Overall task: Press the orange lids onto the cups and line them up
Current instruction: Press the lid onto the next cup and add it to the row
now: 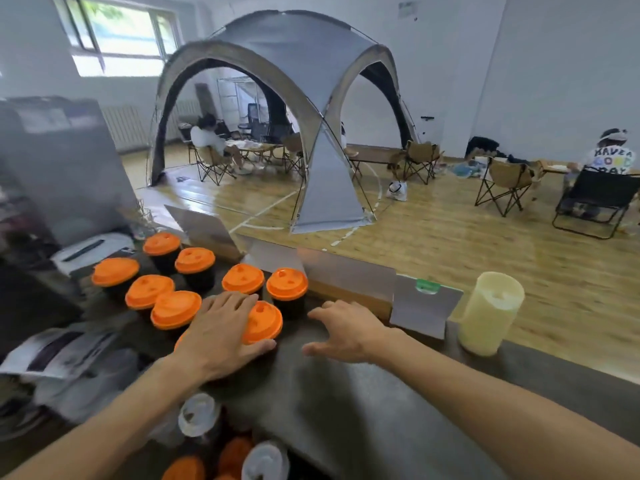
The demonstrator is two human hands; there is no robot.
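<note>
Head view: left hand (221, 336) presses an orange lid (262, 322) down.
Its fingers lie flat and spread on that lid to seat it; right hand (346, 330) hovers open, empty, just beside, above the counter (346, 393).

The back of a seated person's white shirt (611, 161), far right, carries colourful block letters: "HAVE A" on top, then partly hidden lines that look like "GOOD DAY". No other text is legible.

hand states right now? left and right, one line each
Left hand: open, palm flat on an orange lid, pressing it onto its cup.
Right hand: open, fingers spread, holding nothing, over the counter.
</note>
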